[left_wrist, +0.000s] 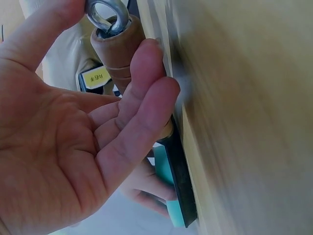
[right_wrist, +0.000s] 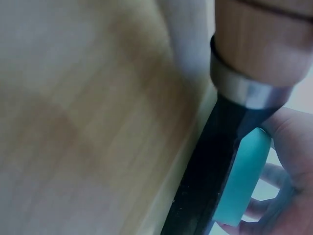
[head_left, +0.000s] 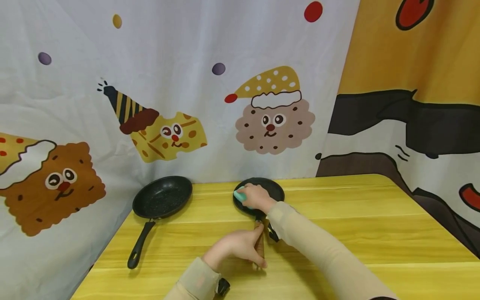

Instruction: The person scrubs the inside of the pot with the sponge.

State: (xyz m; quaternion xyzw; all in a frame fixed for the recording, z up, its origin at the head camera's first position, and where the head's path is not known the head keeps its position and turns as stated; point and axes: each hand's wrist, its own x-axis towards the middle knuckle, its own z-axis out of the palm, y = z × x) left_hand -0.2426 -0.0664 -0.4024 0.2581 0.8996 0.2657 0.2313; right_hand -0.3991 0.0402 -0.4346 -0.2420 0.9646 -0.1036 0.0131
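A small black frying pan (head_left: 276, 191) with a wooden handle (head_left: 259, 246) lies on the table near its back edge, handle toward me. My left hand (head_left: 241, 246) holds that handle, its thumb by the metal ring (left_wrist: 117, 14) at the handle's end. In the left wrist view the lower fingers curl loosely beside the wood, close to the tabletop. My right hand (head_left: 256, 196) grips a teal sponge (head_left: 240, 195) against the left part of the pan's inside. The right wrist view shows the sponge (right_wrist: 244, 176) standing above the black rim, fingers around its far side.
A larger black frying pan (head_left: 163, 198) sits at the back left, its black handle (head_left: 140, 246) pointing toward the front. The yellow wood-grain table (head_left: 356, 208) ends at a curtain (head_left: 180, 50) printed with cartoon snacks.
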